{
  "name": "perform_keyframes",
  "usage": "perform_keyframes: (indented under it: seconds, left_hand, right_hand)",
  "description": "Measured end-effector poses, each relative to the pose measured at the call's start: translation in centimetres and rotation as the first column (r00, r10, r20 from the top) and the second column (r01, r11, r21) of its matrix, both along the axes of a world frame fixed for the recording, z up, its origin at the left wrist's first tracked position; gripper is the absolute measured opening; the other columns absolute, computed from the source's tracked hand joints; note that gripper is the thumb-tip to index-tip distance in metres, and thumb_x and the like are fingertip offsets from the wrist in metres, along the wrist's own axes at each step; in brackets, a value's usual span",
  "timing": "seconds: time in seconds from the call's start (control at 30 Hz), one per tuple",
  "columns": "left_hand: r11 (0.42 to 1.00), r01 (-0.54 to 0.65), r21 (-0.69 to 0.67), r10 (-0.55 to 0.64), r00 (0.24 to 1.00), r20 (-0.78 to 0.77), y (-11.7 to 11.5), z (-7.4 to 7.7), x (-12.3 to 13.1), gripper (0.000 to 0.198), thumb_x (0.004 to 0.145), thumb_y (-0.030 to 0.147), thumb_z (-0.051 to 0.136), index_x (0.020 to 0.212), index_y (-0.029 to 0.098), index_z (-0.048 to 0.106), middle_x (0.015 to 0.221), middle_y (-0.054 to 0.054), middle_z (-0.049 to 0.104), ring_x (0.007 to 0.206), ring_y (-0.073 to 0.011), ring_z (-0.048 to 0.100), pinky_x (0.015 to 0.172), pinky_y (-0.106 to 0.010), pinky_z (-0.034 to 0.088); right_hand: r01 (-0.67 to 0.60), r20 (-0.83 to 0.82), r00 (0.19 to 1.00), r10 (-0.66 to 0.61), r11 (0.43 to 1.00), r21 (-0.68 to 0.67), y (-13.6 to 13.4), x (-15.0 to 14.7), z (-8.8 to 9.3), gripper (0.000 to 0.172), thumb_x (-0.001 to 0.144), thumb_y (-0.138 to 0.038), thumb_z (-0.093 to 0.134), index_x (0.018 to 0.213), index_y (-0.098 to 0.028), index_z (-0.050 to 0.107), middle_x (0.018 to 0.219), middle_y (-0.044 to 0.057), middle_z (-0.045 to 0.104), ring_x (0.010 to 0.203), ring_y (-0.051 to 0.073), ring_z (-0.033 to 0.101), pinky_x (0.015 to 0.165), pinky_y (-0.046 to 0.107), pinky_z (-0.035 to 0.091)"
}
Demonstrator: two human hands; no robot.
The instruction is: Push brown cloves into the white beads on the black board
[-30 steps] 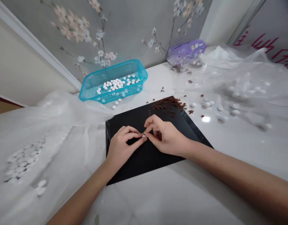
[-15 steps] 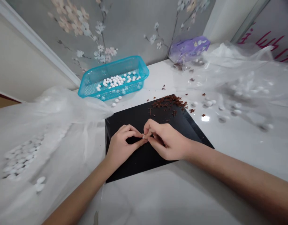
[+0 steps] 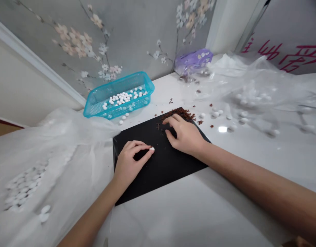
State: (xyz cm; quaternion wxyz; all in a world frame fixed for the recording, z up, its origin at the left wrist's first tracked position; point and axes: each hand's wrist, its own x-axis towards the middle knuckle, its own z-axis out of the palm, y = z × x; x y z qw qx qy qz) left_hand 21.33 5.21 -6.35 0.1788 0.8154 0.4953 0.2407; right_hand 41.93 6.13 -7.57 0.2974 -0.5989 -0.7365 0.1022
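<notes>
The left hand (image 3: pixel 128 163) pinches a white bead (image 3: pixel 152 149) between thumb and fingertips, above the black mat (image 3: pixel 160 178) on the white table (image 3: pixel 178 209). To its left, more beads lie in a filmy bag (image 3: pixel 81 178). Farther out, the right hand (image 3: pixel 186 135) is unclenched, thumb and fingers apart, just beside the brown bits (image 3: pixel 185 112) heaped at the mat's far corner. Beyond stand a blue basket (image 3: pixel 119 83) containing beads and, against the wall (image 3: pixel 137 44), a purple packet (image 3: pixel 194 60).

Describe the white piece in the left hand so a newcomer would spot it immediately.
Find the black board on the white table. Over it, the left hand pinches one small white piece. Unlike the loose white pieces in the blue basket, this one is held.
</notes>
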Motion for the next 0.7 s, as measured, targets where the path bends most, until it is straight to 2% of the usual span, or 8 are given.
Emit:
perform_keyframes:
  seconds: [0.1,0.27,0.43,0.5,0.57,0.7]
  left_hand:
    - [1.000,-0.029,0.001,0.029,0.999,0.016,0.0,-0.1,0.1,0.017,0.079,0.036,0.061,0.088,0.023,0.068,0.091,-0.002,0.062,0.090,-0.0176,0.056,0.083,-0.032,0.043]
    - [0.998,-0.062,-0.027,0.063,0.995,0.071,0.7,-0.1,-0.5,0.021,0.084,0.035,0.053,0.096,0.022,0.064,0.098,-0.003,0.062,0.092,-0.0169,0.056,0.082,-0.031,0.044]
    - [0.985,-0.154,0.072,0.152,0.988,0.033,3.6,0.0,-2.4,0.028,0.085,0.038,0.049,0.102,0.018,0.061,0.101,-0.006,0.063,0.093,-0.0190,0.057,0.087,-0.034,0.043]
    - [0.976,-0.192,0.105,0.193,0.981,-0.007,5.1,0.3,-3.3,0.034,0.084,0.039,0.047,0.109,0.017,0.058,0.108,-0.008,0.062,0.099,-0.0212,0.057,0.089,-0.036,0.043]
    - [0.969,-0.203,0.138,0.216,0.973,-0.081,6.5,0.7,-4.1,0.041,0.084,0.039,0.046,0.117,0.016,0.053,0.115,-0.011,0.059,0.104,-0.0236,0.055,0.090,-0.039,0.043]
    - [0.959,-0.203,0.199,0.250,0.934,-0.255,9.1,1.7,-5.5,0.051,0.083,0.035,0.042,0.128,0.010,0.044,0.126,-0.016,0.052,0.115,-0.0275,0.048,0.096,-0.042,0.038]
  right_hand:
    - [-0.039,0.119,0.992,0.042,0.999,-0.029,0.0,0.0,0.0,0.025,0.083,-0.024,0.046,0.104,-0.018,0.057,0.108,0.006,0.056,0.072,0.015,0.059,0.052,0.026,0.035]
    - [-0.047,0.163,0.985,0.058,0.996,-0.069,0.0,-0.1,0.2,0.024,0.087,-0.024,0.041,0.098,-0.019,0.062,0.102,0.003,0.059,0.077,0.015,0.061,0.054,0.026,0.036]
    - [-0.079,0.187,0.978,0.089,0.995,-0.057,0.1,0.0,0.3,0.033,0.089,-0.026,0.040,0.118,-0.023,0.055,0.108,0.003,0.058,0.073,0.014,0.060,0.053,0.026,0.035]
    - [-0.118,0.207,0.970,0.129,0.991,-0.065,0.1,0.1,0.4,0.032,0.090,-0.025,0.038,0.116,-0.024,0.057,0.107,0.003,0.058,0.071,0.014,0.059,0.052,0.026,0.034]
    - [-0.136,0.219,0.964,0.151,0.987,-0.082,0.0,0.1,0.4,0.030,0.092,-0.025,0.036,0.106,-0.022,0.062,0.104,0.003,0.059,0.072,0.014,0.059,0.052,0.025,0.033]
    - [-0.127,0.217,0.965,0.148,0.986,-0.107,0.2,0.1,0.4,0.029,0.093,-0.026,0.035,0.093,-0.019,0.064,0.099,0.003,0.061,0.073,0.013,0.060,0.053,0.025,0.033]
